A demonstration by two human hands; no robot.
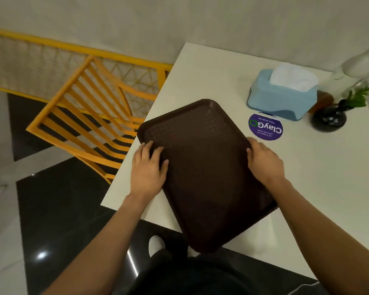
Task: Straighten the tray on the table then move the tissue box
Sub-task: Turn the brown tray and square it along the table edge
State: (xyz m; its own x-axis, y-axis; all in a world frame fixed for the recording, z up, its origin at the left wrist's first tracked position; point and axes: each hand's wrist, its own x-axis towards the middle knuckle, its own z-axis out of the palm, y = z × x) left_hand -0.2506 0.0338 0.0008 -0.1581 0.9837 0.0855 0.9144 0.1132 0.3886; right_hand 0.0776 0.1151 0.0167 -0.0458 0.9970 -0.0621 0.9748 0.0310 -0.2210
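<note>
Both hands are gripping the dark brown tray [202,167] by its long edges: the left hand [148,173] is lying flat with fingers spread over the left rim, and the right hand [264,162] is curling its fingers over the right rim. The tray is lying skewed on the white table [317,177], its long axis running from the far left toward the person, its near corner overhanging the table's near edge. Just beyond the right hand a purple round sticker [265,127] is showing; behind it the blue tissue box [282,96] is standing, with a black vase [329,119] just beside. A yellow slatted chair [87,116] is tilting at the table's left. Both forearms are reaching forward, elbows apart.
</note>
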